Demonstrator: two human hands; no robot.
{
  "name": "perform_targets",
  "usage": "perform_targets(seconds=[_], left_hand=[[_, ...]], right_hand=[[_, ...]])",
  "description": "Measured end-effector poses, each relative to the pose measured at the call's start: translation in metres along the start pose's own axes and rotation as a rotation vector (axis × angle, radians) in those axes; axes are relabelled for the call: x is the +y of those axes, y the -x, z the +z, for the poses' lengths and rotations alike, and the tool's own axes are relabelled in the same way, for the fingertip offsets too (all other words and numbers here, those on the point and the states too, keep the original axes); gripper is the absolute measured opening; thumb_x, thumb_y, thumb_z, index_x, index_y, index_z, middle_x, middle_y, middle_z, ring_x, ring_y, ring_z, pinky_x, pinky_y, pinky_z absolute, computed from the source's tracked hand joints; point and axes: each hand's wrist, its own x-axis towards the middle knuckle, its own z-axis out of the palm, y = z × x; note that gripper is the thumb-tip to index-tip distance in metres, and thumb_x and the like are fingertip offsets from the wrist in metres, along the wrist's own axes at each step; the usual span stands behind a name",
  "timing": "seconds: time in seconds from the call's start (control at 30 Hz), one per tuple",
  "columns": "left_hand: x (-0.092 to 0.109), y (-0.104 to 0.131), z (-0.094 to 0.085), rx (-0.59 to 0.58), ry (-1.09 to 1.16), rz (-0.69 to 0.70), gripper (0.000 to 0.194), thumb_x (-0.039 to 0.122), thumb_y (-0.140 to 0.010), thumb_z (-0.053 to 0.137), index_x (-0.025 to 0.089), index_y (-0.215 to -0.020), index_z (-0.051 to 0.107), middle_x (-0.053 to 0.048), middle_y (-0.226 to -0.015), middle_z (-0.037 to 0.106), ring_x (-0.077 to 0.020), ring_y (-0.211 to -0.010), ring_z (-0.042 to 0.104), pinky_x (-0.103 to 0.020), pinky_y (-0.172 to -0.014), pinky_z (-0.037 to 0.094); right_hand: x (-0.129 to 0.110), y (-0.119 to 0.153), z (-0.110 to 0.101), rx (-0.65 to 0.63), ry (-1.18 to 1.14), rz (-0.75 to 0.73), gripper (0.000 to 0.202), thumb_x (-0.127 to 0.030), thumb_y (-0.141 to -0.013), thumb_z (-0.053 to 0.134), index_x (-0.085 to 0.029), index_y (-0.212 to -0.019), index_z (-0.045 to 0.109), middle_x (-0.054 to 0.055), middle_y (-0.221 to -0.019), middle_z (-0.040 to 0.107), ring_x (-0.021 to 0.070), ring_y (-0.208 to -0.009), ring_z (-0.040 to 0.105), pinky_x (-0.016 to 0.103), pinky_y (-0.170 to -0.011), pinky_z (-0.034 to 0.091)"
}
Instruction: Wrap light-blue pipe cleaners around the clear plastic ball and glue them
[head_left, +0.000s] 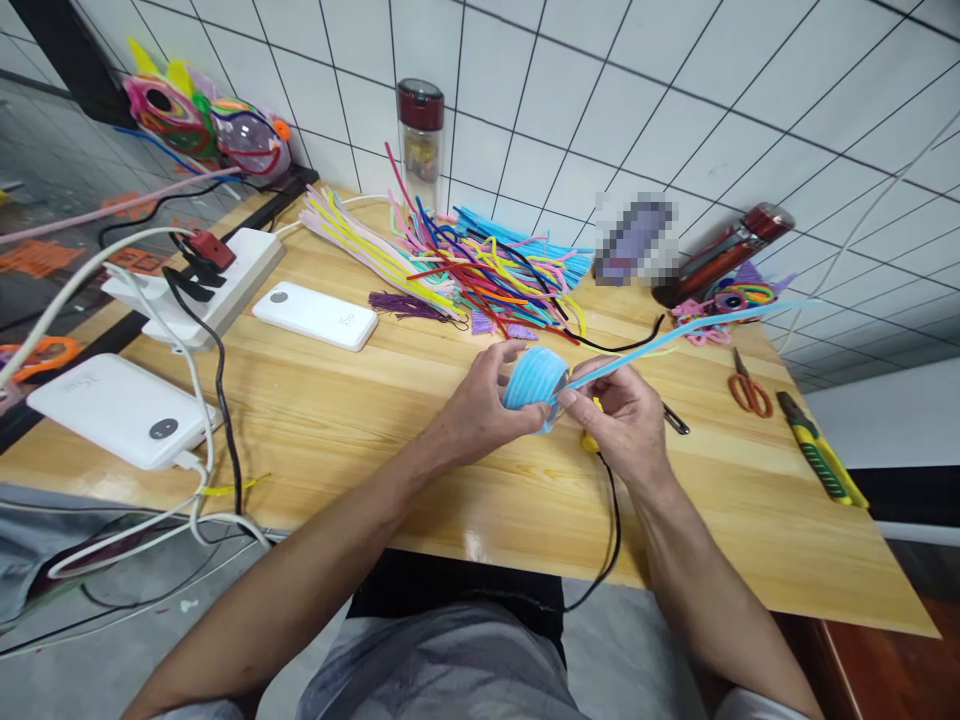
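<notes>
My left hand [491,395] is closed around a short round piece wrapped in rows of light-blue pipe cleaner [534,378]. At its right end, my right hand [619,410] pinches a long light-blue pipe cleaner [675,330] between thumb and fingers. The strand's free length slants up to the right, and its near end meets the wrapped piece. What lies inside the wrapping is mostly hidden, though a clear edge shows on the right side. Partly beneath my right hand is a yellow tool [591,440] with a black cord; its kind cannot be made out.
Behind my hands lies a pile of coloured pipe cleaners [502,270]. Scissors [748,388] and a green-yellow utility knife [817,450] lie right. Power banks [315,315] and a power strip [225,280] with loose cables stand left. A bottle [421,140] stands by the tiled wall.
</notes>
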Motion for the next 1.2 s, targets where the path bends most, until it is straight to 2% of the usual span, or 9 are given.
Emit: perform_targets(seconds=[0.27,0.67,0.93,1.2], left_hand=[[-0.0025,-0.0013,0.0001,-0.018,0.021,0.010,0.080,0.039,-0.076,0.086,0.021,-0.145,0.050,-0.018,-0.151,0.057,-0.0323,-0.125,0.067,-0.050,-0.103,0.061],[-0.0057,-0.0018,0.0013,-0.033,0.019,0.017,0.081,0.042,-0.078,0.085,0.021,-0.147,0.048,-0.019,-0.154,0.055,-0.0335,-0.130,0.065,-0.054,-0.109,0.059],[-0.0042,-0.0013,0.0014,-0.024,0.021,0.023,0.080,0.041,-0.078,0.085,0.021,-0.147,0.050,-0.020,-0.154,0.056,-0.0357,-0.135,0.064,-0.055,-0.110,0.059],[-0.0036,-0.0016,0.0018,-0.015,0.041,0.021,0.079,0.045,-0.078,0.086,0.021,-0.145,0.051,-0.019,-0.152,0.058,-0.0346,-0.130,0.066,-0.054,-0.109,0.059]], right_hand=[[0.0018,-0.0011,0.0029,-0.012,0.011,0.006,0.026,-0.045,-0.085,0.091,-0.025,-0.087,0.076,-0.002,-0.073,0.064,0.0146,-0.064,0.053,0.029,-0.058,0.045],[0.0021,-0.0014,0.0061,0.026,0.014,-0.068,0.015,-0.029,-0.084,0.088,-0.025,-0.083,0.073,-0.003,-0.079,0.062,0.0130,-0.066,0.052,0.029,-0.061,0.044],[-0.0001,-0.0016,0.0082,0.034,0.035,-0.088,0.012,-0.026,-0.084,0.086,-0.025,-0.082,0.075,-0.003,-0.079,0.063,0.0129,-0.067,0.053,0.029,-0.062,0.044],[0.0010,-0.0007,0.0061,0.029,0.053,-0.090,0.012,-0.026,-0.085,0.086,-0.025,-0.082,0.074,-0.002,-0.081,0.064,0.0132,-0.068,0.054,0.030,-0.064,0.045]])
